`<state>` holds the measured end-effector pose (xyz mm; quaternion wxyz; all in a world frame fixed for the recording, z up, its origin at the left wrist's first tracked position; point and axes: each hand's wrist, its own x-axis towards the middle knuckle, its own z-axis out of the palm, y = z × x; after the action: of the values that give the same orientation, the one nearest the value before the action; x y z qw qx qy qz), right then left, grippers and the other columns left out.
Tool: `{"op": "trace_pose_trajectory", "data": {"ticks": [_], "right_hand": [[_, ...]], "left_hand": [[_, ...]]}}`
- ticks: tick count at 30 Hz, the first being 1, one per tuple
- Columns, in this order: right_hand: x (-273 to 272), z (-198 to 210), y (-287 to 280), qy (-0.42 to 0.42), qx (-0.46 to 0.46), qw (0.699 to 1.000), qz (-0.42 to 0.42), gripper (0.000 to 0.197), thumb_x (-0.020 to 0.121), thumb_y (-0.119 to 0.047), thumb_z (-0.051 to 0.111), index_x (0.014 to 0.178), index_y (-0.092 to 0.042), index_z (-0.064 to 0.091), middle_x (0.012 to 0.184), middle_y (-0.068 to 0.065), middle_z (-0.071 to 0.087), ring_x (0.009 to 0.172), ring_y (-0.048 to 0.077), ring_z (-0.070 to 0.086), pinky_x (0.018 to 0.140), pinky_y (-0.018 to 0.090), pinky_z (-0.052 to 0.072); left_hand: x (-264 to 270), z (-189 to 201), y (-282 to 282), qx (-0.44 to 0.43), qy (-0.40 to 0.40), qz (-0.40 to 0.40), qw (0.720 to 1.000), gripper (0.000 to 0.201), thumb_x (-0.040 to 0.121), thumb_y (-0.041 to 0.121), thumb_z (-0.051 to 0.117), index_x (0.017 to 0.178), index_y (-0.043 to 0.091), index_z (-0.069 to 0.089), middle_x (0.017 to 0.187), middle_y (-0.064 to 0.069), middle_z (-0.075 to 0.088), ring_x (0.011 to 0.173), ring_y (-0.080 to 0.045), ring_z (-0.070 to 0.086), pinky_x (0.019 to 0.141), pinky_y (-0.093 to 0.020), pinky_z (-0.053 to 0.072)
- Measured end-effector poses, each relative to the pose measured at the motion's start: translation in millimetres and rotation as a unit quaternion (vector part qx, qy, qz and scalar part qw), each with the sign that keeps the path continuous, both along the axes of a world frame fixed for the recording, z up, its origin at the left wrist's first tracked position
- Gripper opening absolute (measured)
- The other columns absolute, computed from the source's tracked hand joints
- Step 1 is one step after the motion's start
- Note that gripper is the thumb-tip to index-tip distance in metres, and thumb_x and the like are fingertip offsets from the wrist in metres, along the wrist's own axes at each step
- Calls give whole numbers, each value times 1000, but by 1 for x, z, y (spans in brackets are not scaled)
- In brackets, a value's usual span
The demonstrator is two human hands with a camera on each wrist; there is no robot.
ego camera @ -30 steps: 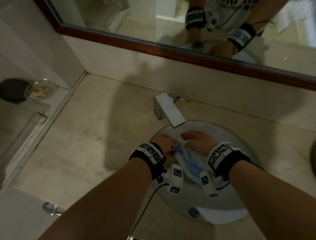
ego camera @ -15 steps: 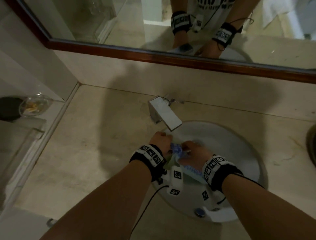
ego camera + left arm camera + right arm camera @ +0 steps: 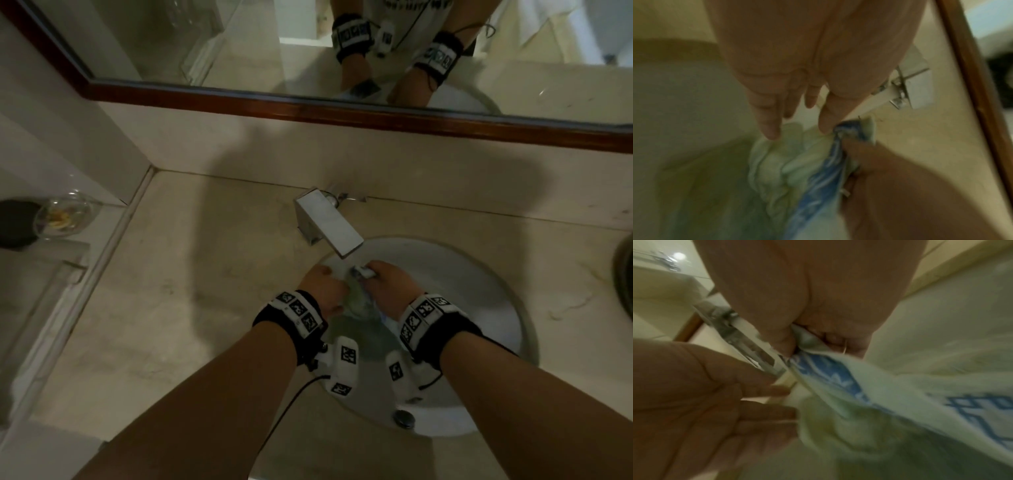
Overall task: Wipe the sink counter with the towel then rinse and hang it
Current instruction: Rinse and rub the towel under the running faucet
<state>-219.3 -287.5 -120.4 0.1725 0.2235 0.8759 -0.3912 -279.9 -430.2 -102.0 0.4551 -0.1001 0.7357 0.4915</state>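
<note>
A pale towel with a blue pattern (image 3: 359, 301) hangs bunched between both hands over the white sink basin (image 3: 479, 308), just under the spout of the square chrome faucet (image 3: 329, 222). My right hand (image 3: 383, 284) pinches the towel's top edge; in the right wrist view the thumb and curled fingers (image 3: 838, 337) clamp the cloth (image 3: 900, 394). My left hand (image 3: 322, 284) is at the towel's left side. The left wrist view shows its straight fingertips (image 3: 772, 134) touching the bunched cloth (image 3: 789, 170). No water stream is visible.
Beige stone counter (image 3: 205, 291) surrounds the basin, with the drain (image 3: 404, 418) at its near side. A wood-framed mirror (image 3: 342, 109) runs along the back wall. A glass dish (image 3: 65, 214) and a dark round object (image 3: 13, 222) sit on a ledge at left.
Both hands have drawn together and moved up toward the faucet spout. The towel, spread wider a second ago, is now gathered into a tight bunch between them.
</note>
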Motion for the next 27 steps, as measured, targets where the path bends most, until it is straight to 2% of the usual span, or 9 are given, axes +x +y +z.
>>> {"op": "trace_pose_trajectory", "data": {"ticks": [3, 6, 11, 14, 17, 19, 21, 24, 27], "right_hand": [[-15, 11, -4, -4, 15, 999, 52, 18, 99, -27, 48, 94, -16, 62, 89, 6, 63, 83, 26, 59, 72, 33, 44], [-23, 22, -3, -4, 26, 995, 99, 12, 95, -21, 55, 92, -13, 64, 85, 7, 61, 83, 26, 58, 72, 30, 44], [-16, 26, 6, -29, 55, 992, 108, 16, 84, -16, 65, 100, -18, 64, 89, 2, 59, 86, 23, 59, 71, 28, 42], [-1, 18, 12, -51, 72, 994, 70, 21, 81, -24, 66, 98, -27, 54, 96, 0, 61, 91, 25, 61, 76, 32, 49], [16, 4, 17, -109, 102, 985, 86, 10, 91, -33, 57, 98, -26, 55, 97, 3, 62, 93, 27, 61, 77, 30, 46], [28, -13, 25, -180, 113, 975, 72, 27, 95, -36, 50, 117, -22, 56, 115, 7, 63, 99, 29, 61, 77, 30, 44], [36, -28, 35, -236, 131, 962, 40, 40, 93, -33, 50, 129, -18, 57, 122, 9, 63, 101, 31, 63, 79, 31, 46], [38, -33, 37, -268, 147, 952, 29, 25, 95, -26, 51, 108, -9, 64, 111, 11, 66, 94, 29, 63, 85, 35, 50], [37, -39, 31, -247, 114, 962, 30, 36, 92, -42, 56, 113, -13, 59, 118, 8, 65, 100, 29, 63, 86, 34, 50]], "left_hand": [[-3, 13, 4, 1, 94, -115, 989, 54, 90, 1, 65, 139, 16, 48, 137, -4, 52, 124, -25, 53, 107, -42, 46], [-9, 16, 6, -46, 175, -222, 958, 44, 89, 12, 71, 131, 10, 59, 131, -11, 61, 121, -28, 57, 97, -32, 46], [-15, 13, 1, -103, 202, -250, 941, 38, 98, 27, 61, 125, 0, 66, 126, -19, 66, 113, -28, 62, 92, -32, 45], [-17, 7, -4, -83, 218, -188, 954, 35, 95, 36, 63, 105, 4, 71, 104, -18, 71, 97, -32, 66, 82, -37, 51], [-14, 5, -6, -13, 165, -77, 983, 31, 83, 44, 64, 94, 15, 68, 102, -12, 70, 98, -35, 67, 91, -47, 57], [-15, 2, -8, 44, 105, 19, 993, 23, 80, 43, 64, 88, 21, 64, 105, -12, 68, 98, -35, 68, 92, -57, 56], [-19, -6, -11, 59, 72, 66, 994, 28, 83, 45, 64, 90, 18, 64, 109, -19, 68, 100, -35, 68, 91, -58, 56], [-24, -16, -14, 62, 27, 109, 992, 56, 69, 59, 65, 94, 9, 66, 117, -29, 67, 106, -42, 67, 90, -58, 56], [-25, -25, -15, 65, 13, 101, 993, 70, 67, 60, 64, 108, 3, 67, 117, -28, 68, 105, -42, 68, 91, -57, 56]]}}
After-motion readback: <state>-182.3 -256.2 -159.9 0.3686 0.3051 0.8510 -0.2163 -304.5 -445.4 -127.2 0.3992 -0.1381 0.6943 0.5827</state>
